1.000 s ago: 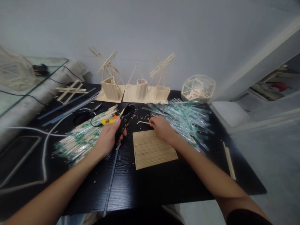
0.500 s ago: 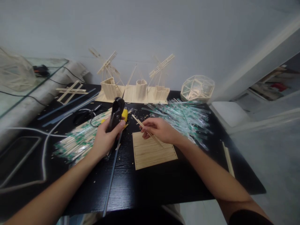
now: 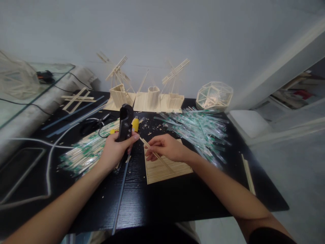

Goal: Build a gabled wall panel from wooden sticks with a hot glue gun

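My left hand point(image 3: 117, 144) is closed around a black pipe cutter point(image 3: 125, 118) with a curved jaw pointing up. Its thumb and fingertip also touch the far end of a thin wooden stick. My right hand point(image 3: 165, 148) pinches two thin wooden chopsticks point(image 3: 159, 158), slanting up to the left toward that thumb. Beneath the right hand lies a flat panel of side-by-side chopsticks point(image 3: 162, 173), partly covered by the hand. Just behind the cutter sits a yellow tool point(image 3: 135, 125), mostly hidden.
Wrapped chopsticks point(image 3: 88, 149) are piled on the left, with clear and green wrappers point(image 3: 200, 127) on the right. Wooden windmill models point(image 3: 152, 98) and a polyhedral frame point(image 3: 214, 96) stand at the back. A white cable point(image 3: 48, 169) curves at the left; loose sticks point(image 3: 248, 174) lie at the right edge.
My right hand has moved left and slightly down with the chopsticks, bringing their far end to my left thumb. The left hand, still holding the cutter, has barely moved.
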Tool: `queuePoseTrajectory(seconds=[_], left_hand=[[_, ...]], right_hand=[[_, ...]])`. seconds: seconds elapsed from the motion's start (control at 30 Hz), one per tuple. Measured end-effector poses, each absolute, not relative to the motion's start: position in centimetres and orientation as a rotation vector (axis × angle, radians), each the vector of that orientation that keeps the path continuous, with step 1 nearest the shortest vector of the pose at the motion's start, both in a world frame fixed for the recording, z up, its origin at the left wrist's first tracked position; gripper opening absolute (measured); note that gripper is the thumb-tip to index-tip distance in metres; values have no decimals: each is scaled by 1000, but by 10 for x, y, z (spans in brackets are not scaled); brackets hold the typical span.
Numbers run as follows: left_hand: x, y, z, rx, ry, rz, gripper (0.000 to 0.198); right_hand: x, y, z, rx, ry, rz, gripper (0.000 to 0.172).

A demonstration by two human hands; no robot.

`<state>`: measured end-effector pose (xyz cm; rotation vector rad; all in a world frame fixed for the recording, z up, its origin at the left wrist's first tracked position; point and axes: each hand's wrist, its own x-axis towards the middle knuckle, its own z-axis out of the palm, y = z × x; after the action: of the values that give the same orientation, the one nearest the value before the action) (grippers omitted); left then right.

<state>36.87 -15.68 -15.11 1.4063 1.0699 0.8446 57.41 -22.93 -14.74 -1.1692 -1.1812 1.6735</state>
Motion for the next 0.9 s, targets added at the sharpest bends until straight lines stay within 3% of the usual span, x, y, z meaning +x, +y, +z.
queuePoseTrajectory(seconds=[0.43, 0.9], left_hand=[[370, -160, -154, 1404, 975, 741, 32], [372, -164, -157, 1053, 709, 658, 28]], right_hand=[[571, -231, -141, -1112, -1066, 1744, 39], [584, -224, -122, -880, -811, 1710, 21]])
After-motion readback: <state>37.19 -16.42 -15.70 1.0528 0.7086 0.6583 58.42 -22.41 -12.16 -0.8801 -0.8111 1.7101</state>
